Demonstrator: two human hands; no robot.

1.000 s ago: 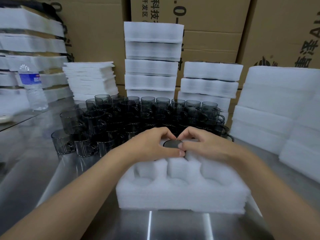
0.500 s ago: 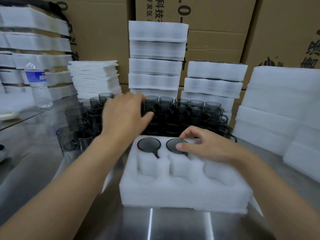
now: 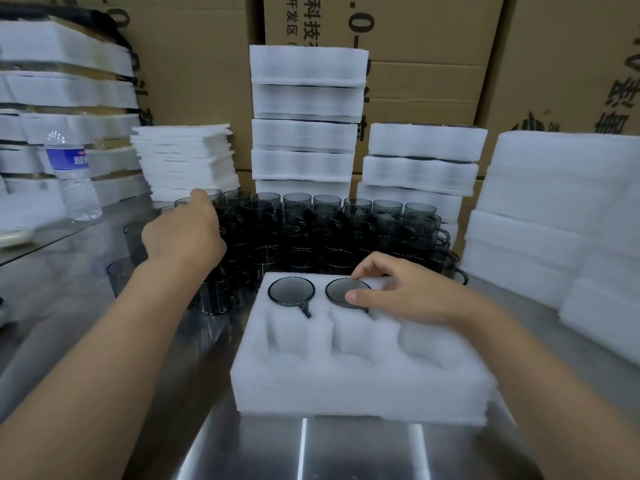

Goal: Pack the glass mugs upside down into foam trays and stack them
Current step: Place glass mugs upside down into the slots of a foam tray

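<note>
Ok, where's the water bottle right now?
In the head view the water bottle stands upright at far left, in front of the stacked trays, left of the foam sheets and the loose mugs.

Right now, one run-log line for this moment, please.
left hand: extended over loose mugs | right hand: pinches second inverted mug | foam tray: first inverted mug seated alongside

A: Foam tray (image 3: 363,382)?
B: Plain white, no pattern. Foam stacks (image 3: 304,133) at the far side, same white.
A: Glass mugs (image 3: 311,230)?
B: Smoky dark grey, see-through. Right upturned mug (image 3: 341,289) in the tray: paler grey base, black rim.
A: Surface (image 3: 363,455)?
B: Silver, with white glare streaks. Cardboard boxes (image 3: 415,46) brown, black print. Water bottle (image 3: 71,174), far left: clear, blue label.
</note>
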